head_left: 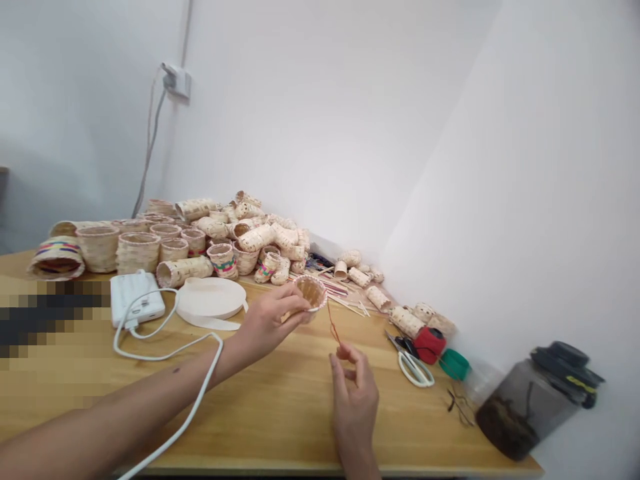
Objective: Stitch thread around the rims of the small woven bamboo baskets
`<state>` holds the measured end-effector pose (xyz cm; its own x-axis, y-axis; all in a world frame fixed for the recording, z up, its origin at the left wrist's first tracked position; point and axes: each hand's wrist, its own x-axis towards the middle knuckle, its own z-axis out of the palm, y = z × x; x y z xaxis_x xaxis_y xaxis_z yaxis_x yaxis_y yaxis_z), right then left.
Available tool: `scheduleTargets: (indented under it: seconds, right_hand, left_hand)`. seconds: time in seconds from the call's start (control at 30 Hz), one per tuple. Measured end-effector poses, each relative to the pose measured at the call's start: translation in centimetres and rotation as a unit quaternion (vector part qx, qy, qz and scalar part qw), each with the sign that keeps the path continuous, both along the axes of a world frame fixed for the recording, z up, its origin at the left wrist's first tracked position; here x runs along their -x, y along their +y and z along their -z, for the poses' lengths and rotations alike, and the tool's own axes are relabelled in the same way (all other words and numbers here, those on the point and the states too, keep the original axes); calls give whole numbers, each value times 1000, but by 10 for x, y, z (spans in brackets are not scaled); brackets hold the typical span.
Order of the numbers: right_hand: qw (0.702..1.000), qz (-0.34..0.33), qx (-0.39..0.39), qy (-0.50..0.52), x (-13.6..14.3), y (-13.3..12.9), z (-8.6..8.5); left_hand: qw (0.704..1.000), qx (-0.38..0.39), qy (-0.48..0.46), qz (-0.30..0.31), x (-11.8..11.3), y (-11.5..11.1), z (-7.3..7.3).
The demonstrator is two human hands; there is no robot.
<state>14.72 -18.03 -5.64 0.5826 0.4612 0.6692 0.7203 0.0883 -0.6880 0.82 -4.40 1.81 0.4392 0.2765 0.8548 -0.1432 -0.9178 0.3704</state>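
Note:
A small woven basket is held by its rim between the thumb and fingers of my left hand, above the middle of the table. Its opening faces me, and reddish stitching runs along the rim. From the rim's right side an orange-red thread hangs down to my right hand. The fingertips of that hand are closed on the thread. Whether a needle is on the thread I cannot make out.
Many woven baskets are piled along the wall. A white power bank with a cable and a flat roll of pale strip lie left. To the right are scissors, a red spool, a green ring and a lidded jar.

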Motion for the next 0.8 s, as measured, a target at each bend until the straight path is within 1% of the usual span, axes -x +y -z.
scheduleTargets:
  seconds: [0.03, 0.1, 0.17, 0.27, 0.37, 0.43, 0.53, 0.6, 0.8]
  right_hand:
    - [999, 15, -7, -44, -1, -2, -7]
    - [988, 8, -29, -153, -2, -2, -21]
    - [968, -18, -53, -244, -2, 2, -34]
    - [944, -63, -61, -317, 0, 10, -45]
    - [930, -100, -55, -348, 1, 13, -48]
    - [925, -110, -58, -359, 1, 13, -49]
    - [922, -113, -61, -365, 0, 10, -50]
    - [920, -119, -64, -368, 0, 10, -51]
    - [907, -112, -86, -396, -2, 10, -48]
  left_hand:
    - [1000, -11, -4, -7, 0, 2, 3]
    - [1000, -8, 1, -10, 1, 4, 11]
    - [1000, 17, 15, 2, 2, 2, 18]
    - [998, 42, 29, 26, 3, -3, 25]
    - [998, 59, 22, 26, 3, -7, 26]
    - [997, 61, 22, 36, 3, -9, 26]
    - [996, 43, 26, 67, 3, -12, 26]
    - [996, 37, 25, 75, 4, -12, 26]
    - [992, 54, 17, 116, 3, -14, 23]
